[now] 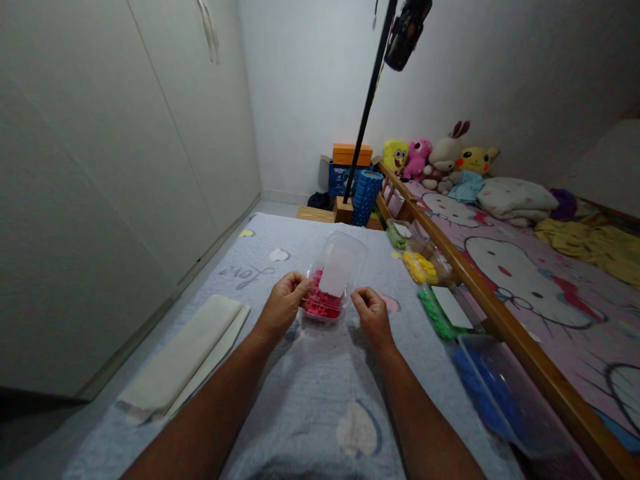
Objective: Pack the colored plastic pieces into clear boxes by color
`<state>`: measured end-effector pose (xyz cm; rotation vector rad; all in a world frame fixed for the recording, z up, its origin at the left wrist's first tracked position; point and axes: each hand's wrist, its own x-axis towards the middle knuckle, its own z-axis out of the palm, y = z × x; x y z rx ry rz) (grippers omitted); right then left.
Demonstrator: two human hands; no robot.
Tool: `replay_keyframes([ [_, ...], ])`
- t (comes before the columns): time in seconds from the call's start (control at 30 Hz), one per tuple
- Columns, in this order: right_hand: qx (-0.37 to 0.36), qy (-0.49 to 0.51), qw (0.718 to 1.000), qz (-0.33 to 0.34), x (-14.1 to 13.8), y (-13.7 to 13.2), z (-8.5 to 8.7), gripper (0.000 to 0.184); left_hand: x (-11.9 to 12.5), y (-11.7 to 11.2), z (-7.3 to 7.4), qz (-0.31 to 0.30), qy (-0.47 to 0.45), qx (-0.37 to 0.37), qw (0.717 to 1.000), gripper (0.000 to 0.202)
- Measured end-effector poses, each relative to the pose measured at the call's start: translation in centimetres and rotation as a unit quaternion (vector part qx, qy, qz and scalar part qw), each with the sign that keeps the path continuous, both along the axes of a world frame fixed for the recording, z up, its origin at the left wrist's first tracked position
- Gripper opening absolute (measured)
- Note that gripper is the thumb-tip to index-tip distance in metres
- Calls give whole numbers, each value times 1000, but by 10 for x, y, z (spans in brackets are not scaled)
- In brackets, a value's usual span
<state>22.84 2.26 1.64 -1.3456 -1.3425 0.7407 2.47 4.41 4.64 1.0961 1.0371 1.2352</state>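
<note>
A clear plastic box [323,316] with pinkish-red pieces [320,297] inside sits on the cloth-covered table in front of me. Its clear lid [356,252] carries a white label [336,270] and rises behind the pieces. My left hand [286,299] is closed, pinching the box's left edge between thumb and fingers. On the opposite side, my right hand [371,313] pinches at the right edge of the box. Whether its fingertips grip the lid or the lower part is too small to tell.
Folded cream cloth [190,353] lies on the left. Along the right edge stand clear boxes with yellow pieces [420,267], green pieces [436,313] and blue pieces [483,387], beside a wooden bed rail [465,287]. A black pole [370,100] stands beyond the table.
</note>
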Motion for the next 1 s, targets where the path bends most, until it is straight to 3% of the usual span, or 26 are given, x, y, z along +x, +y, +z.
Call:
replay_keyframes([
  [0.1, -19, 20, 1000, -2, 0, 3, -7, 30, -5, 1, 0, 41, 141, 73, 986, 25],
  [0.23, -34, 44, 998, -4, -3, 5, -14, 31, -10, 1, 0, 71, 312, 131, 938, 26],
  [0.47, -57, 40, 997, 12, -5, 4, -24, 33, -9, 1, -8, 78, 529, 140, 834, 31],
  [0.6, -63, 33, 997, 15, -4, 4, -26, 32, -7, -2, -9, 59, 605, 121, 784, 34],
  [0.8, -64, 57, 996, 16, -4, 7, -33, 28, -6, -2, -3, 42, 627, 70, 775, 39],
  [1.0, -106, 113, 985, 72, -3, 6, -38, 42, -10, 6, -6, 3, 576, 41, 816, 39],
])
